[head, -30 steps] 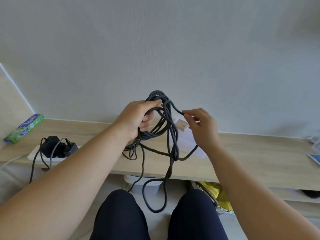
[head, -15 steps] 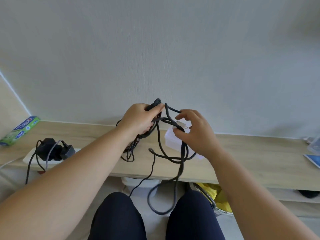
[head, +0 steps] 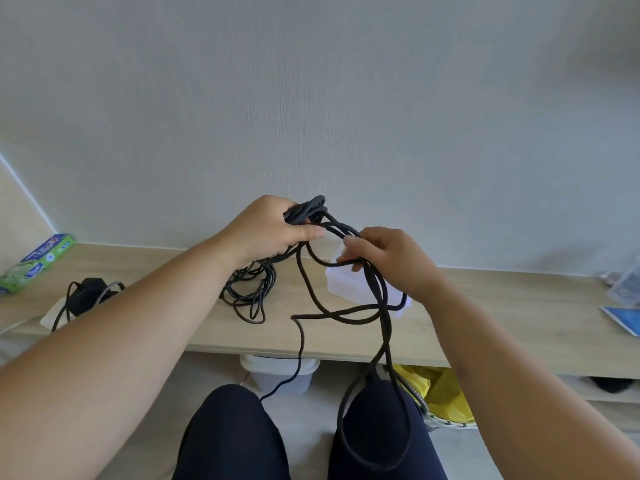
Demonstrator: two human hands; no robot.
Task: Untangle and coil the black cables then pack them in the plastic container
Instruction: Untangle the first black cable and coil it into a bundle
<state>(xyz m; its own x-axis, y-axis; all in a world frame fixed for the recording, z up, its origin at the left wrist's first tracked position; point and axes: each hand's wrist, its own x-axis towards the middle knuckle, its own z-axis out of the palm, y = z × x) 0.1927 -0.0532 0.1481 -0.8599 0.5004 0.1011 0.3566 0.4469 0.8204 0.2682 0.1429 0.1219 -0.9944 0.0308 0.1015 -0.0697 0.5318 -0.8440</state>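
The thick black braided cable [head: 309, 210] will handle as soft, limp and light. It sags under its own weight and will not hold a loop unless you pin it. The woven jacket should give good friction, so it is unlikely to slip, but strands will drag on each other where they cross. Take hold at the gathered loops, not on a hanging strand, and feed slack through 1 crossing at a time.

Your left hand [head: 273, 233] is closed around that bundle of loops, thumb laid across the top, holding it up above the light wooden shelf [head: 502, 306]. Your right hand [head: 388, 261] is just beside it, fingers curled and pinching 2 or so strands that arc over from the bundle. From there the cable drops past the shelf edge, and 1 long loop hangs down over your right knee. Another strand crosses in front of the shelf between your hands and trails down toward the floor.

The clear rectangular plastic container [head: 346, 287] sits on the shelf directly behind and below your right hand, partly hidden by it. A thinner black cable [head: 268, 282] lies in a loose tangle on the shelf under your left wrist; its upper strands run up behind your left hand, and I cannot tell whether you are holding them. Nothing is packed yet.
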